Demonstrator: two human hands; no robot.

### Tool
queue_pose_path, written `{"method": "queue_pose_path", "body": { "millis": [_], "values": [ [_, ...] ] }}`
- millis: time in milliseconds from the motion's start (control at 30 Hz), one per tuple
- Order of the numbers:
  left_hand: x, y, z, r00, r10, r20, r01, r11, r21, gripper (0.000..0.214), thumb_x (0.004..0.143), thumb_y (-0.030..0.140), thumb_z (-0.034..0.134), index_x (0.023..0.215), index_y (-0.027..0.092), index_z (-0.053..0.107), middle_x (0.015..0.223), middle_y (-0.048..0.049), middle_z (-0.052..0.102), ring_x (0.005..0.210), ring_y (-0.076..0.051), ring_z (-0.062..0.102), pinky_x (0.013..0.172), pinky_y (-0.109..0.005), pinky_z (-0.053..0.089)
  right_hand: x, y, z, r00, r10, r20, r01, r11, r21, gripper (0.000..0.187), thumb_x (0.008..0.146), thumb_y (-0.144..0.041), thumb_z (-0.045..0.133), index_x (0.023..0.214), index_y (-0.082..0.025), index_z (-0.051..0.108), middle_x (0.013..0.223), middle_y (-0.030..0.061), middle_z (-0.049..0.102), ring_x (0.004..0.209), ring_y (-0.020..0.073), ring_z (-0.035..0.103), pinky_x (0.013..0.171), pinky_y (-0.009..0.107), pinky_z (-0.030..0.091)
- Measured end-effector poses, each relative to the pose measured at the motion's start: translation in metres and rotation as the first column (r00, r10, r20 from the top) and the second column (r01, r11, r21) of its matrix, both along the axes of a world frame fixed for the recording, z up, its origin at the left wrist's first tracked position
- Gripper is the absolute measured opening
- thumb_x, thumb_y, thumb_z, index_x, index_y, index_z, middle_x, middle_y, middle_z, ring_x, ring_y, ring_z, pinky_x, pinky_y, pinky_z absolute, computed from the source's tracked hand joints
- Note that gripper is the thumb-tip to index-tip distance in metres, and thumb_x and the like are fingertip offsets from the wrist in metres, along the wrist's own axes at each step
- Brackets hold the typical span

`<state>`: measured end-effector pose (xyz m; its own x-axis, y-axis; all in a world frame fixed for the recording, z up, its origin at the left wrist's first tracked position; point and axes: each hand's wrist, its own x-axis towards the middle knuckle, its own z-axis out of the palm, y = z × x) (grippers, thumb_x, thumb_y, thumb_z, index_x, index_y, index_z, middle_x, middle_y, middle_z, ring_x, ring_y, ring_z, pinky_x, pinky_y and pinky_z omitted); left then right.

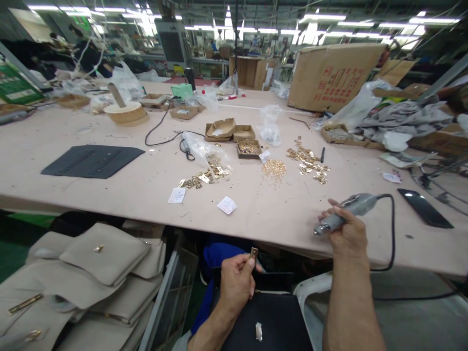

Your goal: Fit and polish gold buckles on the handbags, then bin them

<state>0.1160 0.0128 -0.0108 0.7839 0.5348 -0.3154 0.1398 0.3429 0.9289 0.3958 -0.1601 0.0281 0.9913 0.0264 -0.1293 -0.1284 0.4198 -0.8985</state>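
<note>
My left hand [236, 282] pinches a small gold metal plate [253, 252] upright between thumb and fingers, just below the table's front edge. Under that hand a black leather bag [280, 317] lies on my lap, with a shiny metal fitting [259, 331] on its face. My right hand [349, 235] is wrapped round a grey electric screwdriver [360, 204] over the table's front right. Its metal tip points left, and a black cord loops from its back end. Gold plates [199, 179] lie spilled from a plastic bag, and tiny gold screws [274, 169] form a pile farther right.
Beige bags [106, 253] are stacked at the lower left. On the table [139, 204] are a black panel [93, 161], small cardboard trays [248, 148], more gold pieces [307, 158] and a phone [424, 208]. A large carton [332, 78] stands at the back right.
</note>
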Motion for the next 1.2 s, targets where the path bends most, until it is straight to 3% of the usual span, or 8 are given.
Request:
{"method": "queue_pose_path", "body": {
  "millis": [100, 200, 267, 433, 600, 733, 1000, 1200],
  "values": [
    [0.002, 0.001, 0.0, 1.0, 0.003, -0.006, -0.003, 1.0, -0.002, 0.047, 0.088, 0.056, 0.069, 0.075, 0.011, 0.073, 0.036, 0.0024, 0.049, 0.026, -0.008, 0.037, 0.031, -0.017, 0.021, -0.005, 0.015, 0.016, 0.99, 0.138, -0.007, -0.132, 0.959, 0.253, 0.038, 0.064, -0.013, 0.073, 0.101, -0.016, 0.068, 0.071, -0.0017, 0.052, 0.066, 0.0111, 0.056, 0.058, 0.023, 0.054],
    [0.002, 0.001, -0.001, 1.0, -0.002, -0.007, 0.002, 1.0, -0.002, 0.047, 0.088, 0.056, 0.069, 0.076, 0.012, 0.073, 0.034, 0.0026, 0.048, 0.026, -0.008, 0.037, 0.032, -0.017, 0.022, -0.005, 0.036, 0.027, 0.986, 0.155, -0.057, -0.121, 0.914, 0.387, 0.037, 0.065, -0.009, 0.072, 0.099, -0.016, 0.062, 0.087, 0.0011, 0.06, 0.074, 0.0105, 0.061, 0.063, 0.023, 0.057],
    [0.003, 0.001, -0.002, 1.0, -0.006, -0.003, 0.006, 1.0, -0.004, 0.047, 0.088, 0.057, 0.069, 0.075, 0.012, 0.073, 0.034, 0.0026, 0.048, 0.026, -0.008, 0.037, 0.032, -0.017, 0.023, -0.004, 0.055, 0.029, 0.985, 0.139, -0.102, -0.082, 0.898, 0.432, 0.032, 0.068, -0.007, 0.072, 0.097, -0.016, 0.059, 0.089, -0.0012, 0.061, 0.068, 0.0066, 0.058, 0.063, 0.022, 0.057],
    [0.003, 0.001, -0.005, 1.0, 0.001, 0.0, -0.001, 1.0, -0.002, 0.049, 0.088, 0.059, 0.069, 0.075, 0.011, 0.073, 0.036, 0.002, 0.05, 0.025, -0.008, 0.037, 0.031, -0.017, 0.023, -0.001, 0.111, 0.02, 0.987, -0.031, -0.16, 0.094, 0.908, 0.408, 0.033, 0.073, -0.01, 0.076, 0.094, -0.02, 0.052, 0.086, -0.0062, 0.06, 0.057, 0.0033, 0.052, 0.058, 0.02, 0.053],
    [0.003, 0.001, -0.004, 1.0, -0.005, -0.005, 0.005, 1.0, 0.002, 0.048, 0.088, 0.058, 0.068, 0.075, 0.011, 0.073, 0.034, 0.0024, 0.049, 0.026, -0.008, 0.037, 0.031, -0.017, 0.023, 0.005, 0.147, 0.008, 0.98, -0.091, -0.175, 0.151, 0.916, 0.37, 0.035, 0.08, -0.029, 0.08, 0.091, -0.021, 0.048, 0.081, -0.0068, 0.057, 0.056, 0.0041, 0.05, 0.055, 0.02, 0.052],
    [0.003, 0.003, -0.006, 1.0, -0.005, 0.009, 0.005, 1.0, 0.003, 0.048, 0.088, 0.058, 0.068, 0.075, 0.011, 0.073, 0.034, 0.0031, 0.048, 0.025, -0.008, 0.037, 0.031, -0.018, 0.023, 0.007, 0.155, 0.002, 0.98, -0.115, -0.165, 0.165, 0.93, 0.328, 0.039, 0.083, -0.041, 0.079, 0.089, -0.022, 0.045, 0.078, -0.0076, 0.055, 0.053, 0.0043, 0.048, 0.052, 0.02, 0.05],
    [0.005, 0.004, -0.007, 1.0, -0.013, -0.006, 0.012, 1.0, -0.026, 0.048, 0.087, 0.058, 0.07, 0.074, 0.012, 0.072, 0.038, 0.0027, 0.05, 0.026, -0.008, 0.039, 0.031, -0.017, 0.023, 0.005, 0.148, -0.008, 0.981, -0.118, -0.152, 0.16, 0.937, 0.311, 0.034, 0.084, -0.037, 0.076, 0.09, -0.021, 0.046, 0.082, -0.0066, 0.058, 0.054, 0.0038, 0.05, 0.054, 0.02, 0.052],
    [0.007, 0.006, -0.008, 1.0, -0.011, 0.001, 0.011, 1.0, -0.028, 0.045, 0.089, 0.053, 0.068, 0.074, 0.011, 0.072, 0.036, 0.0027, 0.049, 0.026, -0.008, 0.038, 0.03, -0.016, 0.022, 0.007, 0.162, -0.01, 0.972, -0.162, -0.172, 0.212, 0.918, 0.334, 0.042, 0.082, -0.045, 0.081, 0.09, -0.022, 0.046, 0.08, -0.0067, 0.059, 0.053, 0.0039, 0.05, 0.051, 0.02, 0.051]
  ]
}}
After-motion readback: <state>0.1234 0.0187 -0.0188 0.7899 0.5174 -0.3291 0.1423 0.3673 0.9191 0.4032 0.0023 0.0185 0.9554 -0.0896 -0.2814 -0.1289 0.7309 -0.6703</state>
